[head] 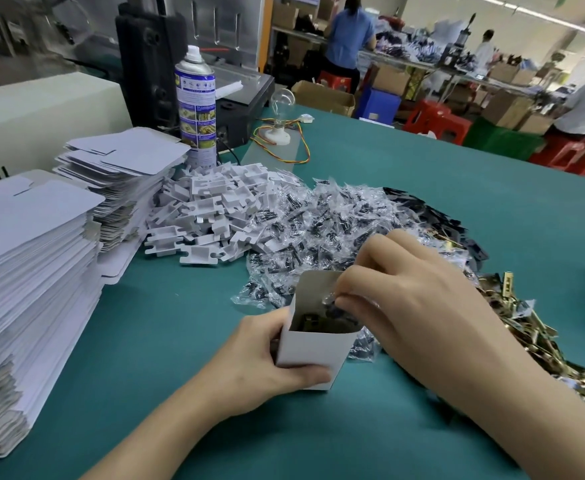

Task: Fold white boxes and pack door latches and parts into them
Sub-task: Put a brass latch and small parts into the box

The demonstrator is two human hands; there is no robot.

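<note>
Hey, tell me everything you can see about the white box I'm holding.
The white box is thin cardboard, white outside and grey-brown inside. It stands upright with its top open and rear flap raised; a dark metal part lies inside. The left hand grips its lower side, and the right hand pinches a clear packet at its mouth.

Green tabletop (422, 188) carries, left to right: stacked flat white box blanks (31, 258), heaped white inserts (208, 209), heaped clear parts bags (318, 220), brass latches (512, 313). Spray can (195, 98) stands behind.
</note>
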